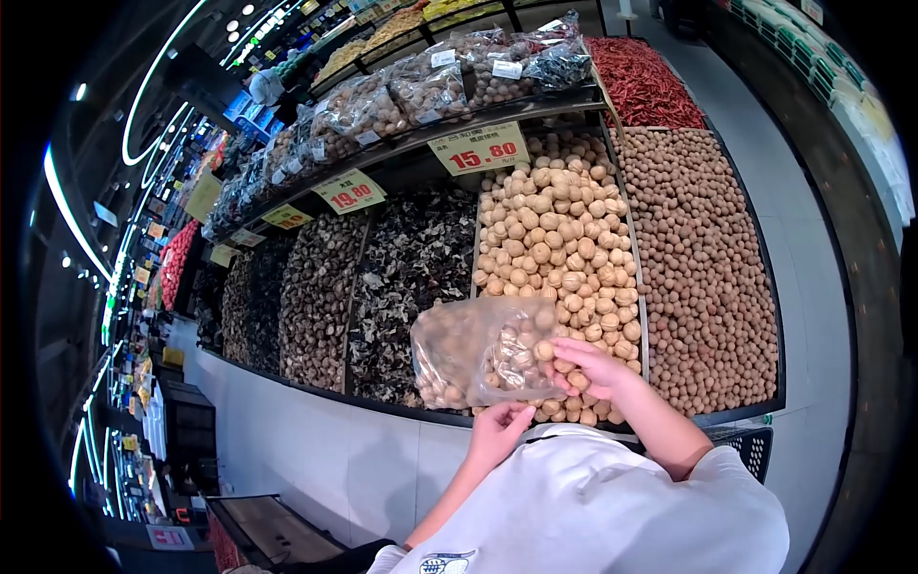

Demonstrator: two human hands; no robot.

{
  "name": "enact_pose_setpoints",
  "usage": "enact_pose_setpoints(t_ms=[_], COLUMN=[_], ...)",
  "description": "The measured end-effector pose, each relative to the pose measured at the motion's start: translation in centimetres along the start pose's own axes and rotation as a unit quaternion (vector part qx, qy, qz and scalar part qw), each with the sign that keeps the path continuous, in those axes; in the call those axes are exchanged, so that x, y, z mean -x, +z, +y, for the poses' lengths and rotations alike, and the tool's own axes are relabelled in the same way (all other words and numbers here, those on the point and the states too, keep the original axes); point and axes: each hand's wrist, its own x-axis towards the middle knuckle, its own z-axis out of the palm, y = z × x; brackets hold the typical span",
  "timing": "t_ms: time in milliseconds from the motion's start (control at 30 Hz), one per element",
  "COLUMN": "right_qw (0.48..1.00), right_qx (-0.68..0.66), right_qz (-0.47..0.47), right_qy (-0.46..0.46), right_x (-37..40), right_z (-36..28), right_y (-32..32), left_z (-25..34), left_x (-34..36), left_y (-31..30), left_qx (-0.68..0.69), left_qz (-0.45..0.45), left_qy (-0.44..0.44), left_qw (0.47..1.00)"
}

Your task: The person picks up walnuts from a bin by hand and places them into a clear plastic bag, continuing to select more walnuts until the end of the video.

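A clear plastic bag [448, 330] with many walnuts inside lies over the near end of the walnut bin and the black fungus beside it. My left hand [499, 430] grips the near edge of the bag by its mouth, thumb and fingers closed. At the bag's right side, my right hand [591, 368] has its fingers curled around a walnut [545, 350]. Another walnut [578, 380] shows just under that palm. Loose walnuts [550, 225] fill the bin behind and below both hands.
Dried black fungus [411, 244] and dried mushrooms [323, 277] fill bins to the left. Small round brown dried fruit [703, 277] and red dried chillies [641, 81] lie to the right. A shelf of bagged goods [426, 94] with price signs [478, 148] overhangs the bins' far side.
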Motion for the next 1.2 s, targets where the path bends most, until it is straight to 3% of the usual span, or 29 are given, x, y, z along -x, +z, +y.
enact_pose_setpoints(t_ms=[200,300,333,400,433,533,567,633,733,800,867,900,967,1000,1033,1067,1133,1200], right_qw=[0.996,0.976,0.976,0.899,0.899,0.723,0.723,0.668,0.623,0.622,0.641,0.641,0.708,0.708,0.835,0.92,0.921,0.877], right_qx=[-0.01,0.096,0.095,0.3,0.299,0.549,0.549,0.66,0.704,0.708,0.644,0.646,0.526,0.527,0.363,0.18,0.152,0.275], right_qz=[0.051,0.165,0.164,0.264,0.264,0.305,0.305,0.299,0.289,0.297,0.323,0.32,0.335,0.335,0.333,0.316,0.319,0.362], right_qy=[-0.067,-0.108,-0.11,-0.18,-0.181,-0.287,-0.288,-0.17,-0.179,-0.154,-0.264,-0.263,-0.332,-0.33,-0.244,-0.148,-0.161,-0.154], right_x=[5.3,5.0,4.4,2.8,2.0,-0.4,-1.0,-2.0,-4.1,-4.5,-4.6,-4.9,-4.9,-3.8,-1.8,-0.4,1.6,3.8], right_z=[-1.9,-2.6,-2.9,-3.2,-3.4,-4.3,-4.9,-6.0,-5.2,-4.7,-3.4,-2.7,-1.6,-1.9,-2.7,-3.2,-2.8,-3.3], right_y=[-2.6,-3.3,-3.6,-4.6,-4.9,-4.7,-4.1,-2.1,-2.2,-2.3,-3.5,-4.6,-7.1,-6.8,-5.7,-5.2,-5.9,-6.0], left_z=[0.8,0.9,1.0,1.1,1.2,1.5,1.6,1.5,1.0,0.7,0.5,0.5,0.5,0.4,0.3,0.1,-0.1,-0.2], left_x=[-0.3,-0.3,-0.2,-0.1,0.0,0.3,0.3,0.4,0.6,0.7,0.8,0.9,1.2,1.3,1.3,1.2,1.1,0.9], left_y=[0.3,0.2,0.2,0.2,0.2,0.2,0.2,0.1,0.0,-0.1,-0.2,-0.3,-0.5,-0.5,-0.6,-0.6,-0.6,-0.5], left_qx=[-0.025,-0.029,-0.027,-0.025,-0.022,-0.015,-0.01,-0.004,0.007,0.014,0.03,0.032,0.02,0.022,0.02,0.018,0.02,0.021], left_qz=[-0.019,-0.024,-0.027,-0.029,-0.03,-0.028,-0.027,-0.026,-0.021,-0.016,-0.011,-0.009,-0.002,-0.002,-0.004,-0.006,-0.01,-0.014], left_qy=[0.009,0.006,0.005,0.005,0.005,0.003,0.002,0.002,0.003,0.006,0.009,0.009,0.006,0.004,0.008,0.012,0.01,0.011], left_qw=[0.999,0.999,0.999,0.999,0.999,0.999,1.0,1.0,1.0,1.0,0.999,0.999,1.0,1.0,1.0,1.0,1.0,1.0])
